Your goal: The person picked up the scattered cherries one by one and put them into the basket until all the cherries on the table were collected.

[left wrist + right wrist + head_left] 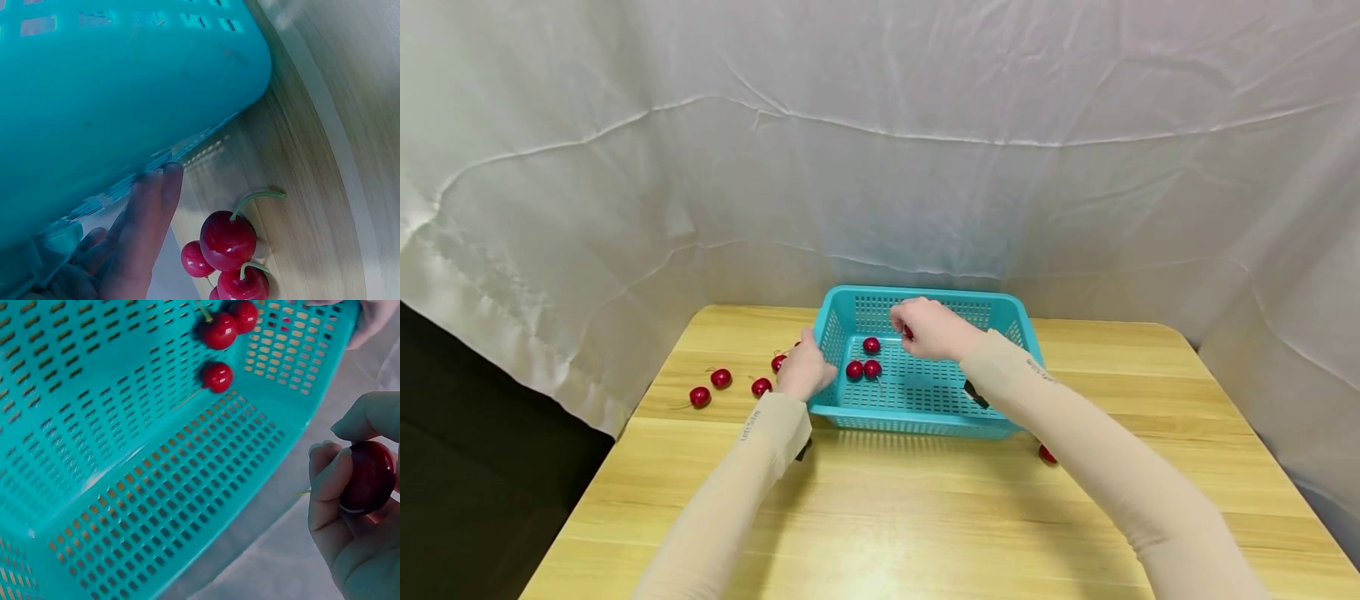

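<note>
A turquoise plastic basket (917, 423) with slotted walls stands on the table. Three red cherries (218, 377) lie together on its floor, toward the left end. My left hand (806, 369) grips the basket's left rim; in the left wrist view its fingers (147, 212) run along the outside wall. Over the basket, my right hand (934, 330) holds another cherry (367, 477) between thumb and curled fingers, its thin green stem sticking out. Left of the basket, several cherries (721, 378) with stems lie on the wood, some close beside my left hand.
One cherry (1047, 454) lies on the wooden table (880, 517) near the basket's front right corner, partly behind my right sleeve. A pale curtain (880, 200) hangs right behind the table and along its sides. Dark fabric (475, 467) shows at the left.
</note>
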Tool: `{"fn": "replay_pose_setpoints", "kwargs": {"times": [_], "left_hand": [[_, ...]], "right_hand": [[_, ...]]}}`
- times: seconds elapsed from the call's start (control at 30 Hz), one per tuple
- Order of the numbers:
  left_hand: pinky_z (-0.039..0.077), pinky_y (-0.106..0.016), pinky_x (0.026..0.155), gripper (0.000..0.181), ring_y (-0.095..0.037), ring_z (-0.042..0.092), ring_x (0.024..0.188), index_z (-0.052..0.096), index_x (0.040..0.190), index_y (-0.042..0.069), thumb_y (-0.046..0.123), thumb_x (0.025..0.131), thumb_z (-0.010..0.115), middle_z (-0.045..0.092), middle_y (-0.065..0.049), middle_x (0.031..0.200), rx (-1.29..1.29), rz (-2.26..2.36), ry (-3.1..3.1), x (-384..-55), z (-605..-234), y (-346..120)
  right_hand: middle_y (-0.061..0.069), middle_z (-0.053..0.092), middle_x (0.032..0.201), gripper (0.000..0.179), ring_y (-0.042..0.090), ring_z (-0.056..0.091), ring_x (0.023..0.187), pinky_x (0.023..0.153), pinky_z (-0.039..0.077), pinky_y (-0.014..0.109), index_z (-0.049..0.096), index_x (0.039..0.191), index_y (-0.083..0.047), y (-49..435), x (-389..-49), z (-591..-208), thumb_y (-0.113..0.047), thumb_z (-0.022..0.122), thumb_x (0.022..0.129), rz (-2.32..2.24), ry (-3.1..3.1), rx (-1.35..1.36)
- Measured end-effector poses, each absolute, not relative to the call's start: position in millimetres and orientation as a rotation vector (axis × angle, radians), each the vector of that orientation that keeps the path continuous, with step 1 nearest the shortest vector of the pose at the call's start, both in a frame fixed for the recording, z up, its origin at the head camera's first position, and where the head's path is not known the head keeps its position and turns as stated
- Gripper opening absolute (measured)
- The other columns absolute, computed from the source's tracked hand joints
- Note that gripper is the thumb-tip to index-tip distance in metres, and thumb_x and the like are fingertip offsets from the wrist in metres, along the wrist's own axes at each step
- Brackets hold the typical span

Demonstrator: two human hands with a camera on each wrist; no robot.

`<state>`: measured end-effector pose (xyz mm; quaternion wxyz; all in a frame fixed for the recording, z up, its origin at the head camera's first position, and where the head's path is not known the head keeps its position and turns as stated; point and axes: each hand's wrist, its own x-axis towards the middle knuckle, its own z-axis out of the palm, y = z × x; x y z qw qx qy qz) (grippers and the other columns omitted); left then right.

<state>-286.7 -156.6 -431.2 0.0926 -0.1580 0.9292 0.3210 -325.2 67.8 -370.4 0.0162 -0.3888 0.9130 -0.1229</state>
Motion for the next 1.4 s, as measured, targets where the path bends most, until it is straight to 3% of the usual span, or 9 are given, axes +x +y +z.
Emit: {"fn": "replay_pose_setpoints", "kwargs": {"times": [0.23,0.37,0.47,0.6,0.77,1.4], "left_hand": [[0.051,-0.063,0.101,0.081,-0.041,0.058,0.121,0.017,0.154,0.013,0.014,0.091,0.068,0.052,-0.022,0.142,-0.46,0.955,2.766,-284,-430,-157],[0.051,-0.063,0.1,0.08,-0.041,0.058,0.12,0.018,0.153,0.012,0.014,0.091,0.068,0.053,-0.023,0.142,-0.449,0.954,2.775,-283,-430,-157],[0.052,-0.063,0.1,0.078,-0.041,0.058,0.12,0.019,0.152,0.012,0.014,0.09,0.068,0.054,-0.023,0.141,-0.443,0.95,2.783,-283,-431,-156],[0.052,-0.061,0.101,0.077,-0.041,0.059,0.119,0.019,0.152,0.011,0.014,0.091,0.067,0.054,-0.023,0.14,-0.439,0.929,2.797,-283,-431,-156],[0.052,-0.061,0.1,0.078,-0.04,0.06,0.117,0.019,0.153,0.01,0.015,0.091,0.067,0.055,-0.023,0.139,-0.425,0.904,2.81,-283,-431,-155],[0.051,-0.062,0.102,0.081,-0.041,0.057,0.121,0.016,0.154,0.011,0.015,0.091,0.067,0.052,-0.023,0.143,-0.433,0.927,2.786,-284,-431,-155]], "right_hand": [[0.008,0.059,0.091,0.014,0.019,0.044,0.074,0.067,0.04,0.031,0.06,0.093,-0.01,62,-332,-382,0.001,0.052,0.095,-0.101,2.863,-1.244],[0.014,0.067,0.112,0.023,0.025,0.064,0.089,0.077,0.056,0.034,0.066,0.116,-0.005,59,-335,-387,0.0,0.057,0.095,0.026,2.859,-1.233],[0.016,0.066,0.128,0.036,0.03,0.068,0.104,0.086,0.059,0.038,0.063,0.131,-0.004,57,-337,-391,-0.001,0.06,0.095,0.117,2.853,-1.229],[0.012,0.068,0.111,0.023,0.024,0.064,0.089,0.077,0.055,0.034,0.067,0.116,-0.006,56,-340,-397,0.0,0.06,0.094,0.085,2.825,-1.211],[0.005,0.059,0.085,0.013,0.017,0.043,0.07,0.067,0.038,0.031,0.059,0.091,-0.01,55,-340,-397,0.003,0.059,0.09,-0.065,2.734,-1.139],[0.008,0.063,0.093,0.017,0.02,0.053,0.077,0.072,0.047,0.034,0.063,0.106,-0.008,52,-357,-409,0.0,0.062,0.09,-0.152,2.755,-1.084]]}}
